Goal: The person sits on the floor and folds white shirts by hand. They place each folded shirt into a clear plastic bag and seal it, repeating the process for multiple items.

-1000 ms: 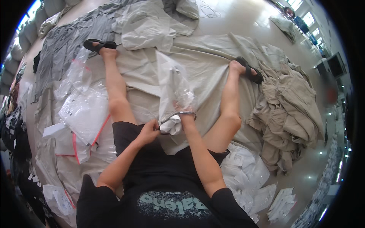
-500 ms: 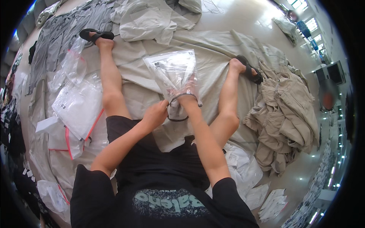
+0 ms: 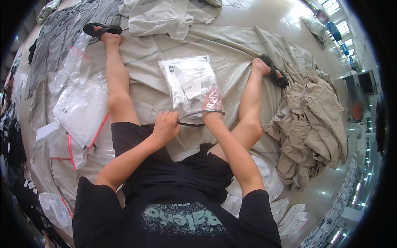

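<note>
A clear plastic bag (image 3: pixel 166 66) with a dark strip along its mouth lies between my legs. Inside it is a folded white garment (image 3: pixel 178 84) with a white card (image 3: pixel 192 87) on top. My left hand (image 3: pixel 166 126) is closed on the left end of the bag's mouth. My right hand (image 3: pixel 212 101) reaches through the mouth into the bag, beside the garment's right edge. Through the plastic its fingers look stretched out, though glare blurs them.
Red-edged clear bags (image 3: pixel 80 109) are piled at the left. A heap of beige garments (image 3: pixel 308 120) lies at the right, and a pale garment (image 3: pixel 159 18) at the far side. White packets (image 3: pixel 294 221) sit at the lower right. A beige cloth (image 3: pixel 144 58) covers the floor beneath me.
The bag has flattened, and the garment and card now show spread inside it. My right hand has shifted toward the bag's right side. My left hand has moved slightly nearer and left.
</note>
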Action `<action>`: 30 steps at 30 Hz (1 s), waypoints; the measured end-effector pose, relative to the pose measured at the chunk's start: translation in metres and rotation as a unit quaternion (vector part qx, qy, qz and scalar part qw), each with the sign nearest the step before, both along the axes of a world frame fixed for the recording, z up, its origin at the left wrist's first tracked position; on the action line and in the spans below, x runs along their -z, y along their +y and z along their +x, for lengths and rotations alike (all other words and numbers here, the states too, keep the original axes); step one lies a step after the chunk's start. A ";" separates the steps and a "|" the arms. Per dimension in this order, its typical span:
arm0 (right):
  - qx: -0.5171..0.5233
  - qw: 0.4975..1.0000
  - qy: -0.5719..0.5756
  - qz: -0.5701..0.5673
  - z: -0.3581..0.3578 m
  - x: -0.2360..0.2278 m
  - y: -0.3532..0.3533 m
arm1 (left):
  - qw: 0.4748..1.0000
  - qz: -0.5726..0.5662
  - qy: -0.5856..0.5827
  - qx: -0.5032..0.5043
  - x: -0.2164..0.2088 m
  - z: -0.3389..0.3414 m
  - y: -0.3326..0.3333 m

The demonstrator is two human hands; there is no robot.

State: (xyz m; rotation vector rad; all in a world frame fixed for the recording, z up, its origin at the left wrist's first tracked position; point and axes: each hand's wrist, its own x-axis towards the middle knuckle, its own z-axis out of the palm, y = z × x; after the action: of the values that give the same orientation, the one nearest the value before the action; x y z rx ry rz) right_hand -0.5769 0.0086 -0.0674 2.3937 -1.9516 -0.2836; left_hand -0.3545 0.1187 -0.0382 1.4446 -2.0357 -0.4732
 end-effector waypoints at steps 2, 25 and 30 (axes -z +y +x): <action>0.007 0.999 0.034 0.022 0.004 -0.001 0.000 | 1.000 0.017 0.011 -0.001 0.005 -0.001 0.000; 0.060 0.951 -0.289 -0.088 0.075 -0.013 0.005 | 0.984 0.012 0.175 -0.017 0.012 -0.008 0.007; 0.171 0.848 -0.482 -0.142 0.073 0.025 -0.016 | 0.982 0.008 0.188 -0.020 0.013 -0.014 0.007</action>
State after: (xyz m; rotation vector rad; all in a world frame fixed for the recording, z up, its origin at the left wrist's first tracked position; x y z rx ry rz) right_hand -0.5039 -0.0075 -0.0929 2.1136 -2.4719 1.3667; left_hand -0.3680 0.1258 -0.0514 1.2893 -1.7022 -0.6903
